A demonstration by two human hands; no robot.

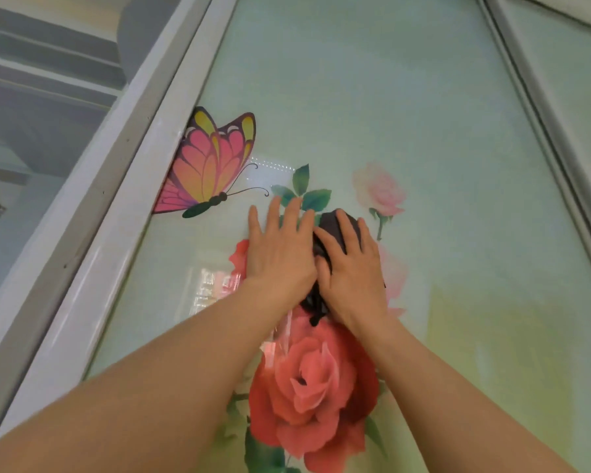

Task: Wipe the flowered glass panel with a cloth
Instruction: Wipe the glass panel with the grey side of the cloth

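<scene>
The cloth is a dark, soft wad, light and easily bunched; it sits under the right hand, whose spread fingers press it flat against the glass panel. A loose tail of it hangs out below the heel of that hand. It looks best held as it is now, with the palm over the middle of the wad so the fabric cannot roll out sideways.

The left hand lies just beside the right one, touching it, fingers straight and spread on the bare glass, holding nothing. It seems to brace the panel or steady the person.

The panel is stiff, smooth and glossy, likely slippery under a dry cloth and breakable, so firm but even pressure suits it rather than a hard shove.

Up and to the left of the left hand is a printed butterfly; below both wrists, a big red rose; to the right of the right hand, a pale pink rose. All are flat prints, no obstacle. The pale frame further left and the seam far to the right limit the strokes.
</scene>
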